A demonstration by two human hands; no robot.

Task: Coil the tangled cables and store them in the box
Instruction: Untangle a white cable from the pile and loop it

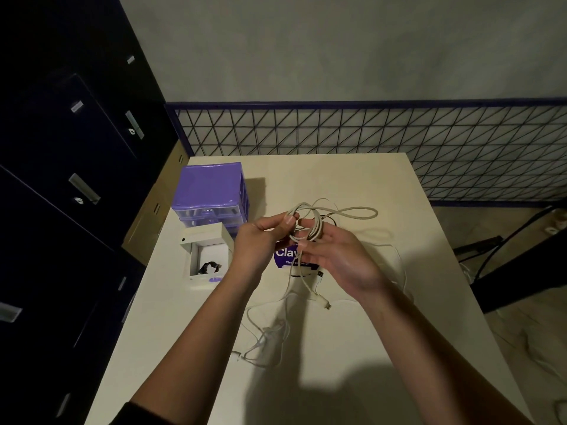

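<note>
Both hands are raised over the middle of the cream table [352,348]. A beige cable [316,222] is looped into a partial coil between them. My left hand [260,240] pinches the coil's left side with thumb and fingers. My right hand [340,256] holds the coil across its curled fingers. One loop sticks out to the right, and the cable's plug end [325,303] dangles below. A thinner white cable [270,335] lies tangled on the table in front. An open white box [205,253] sits to the left with a dark item [210,267] inside.
A purple drawer unit [211,191] stands at the table's back left, behind the box. A purple label reading "Clay" [287,254] lies under my hands. Dark cabinets [61,179] line the left side. A wire mesh panel [399,142] runs behind the table.
</note>
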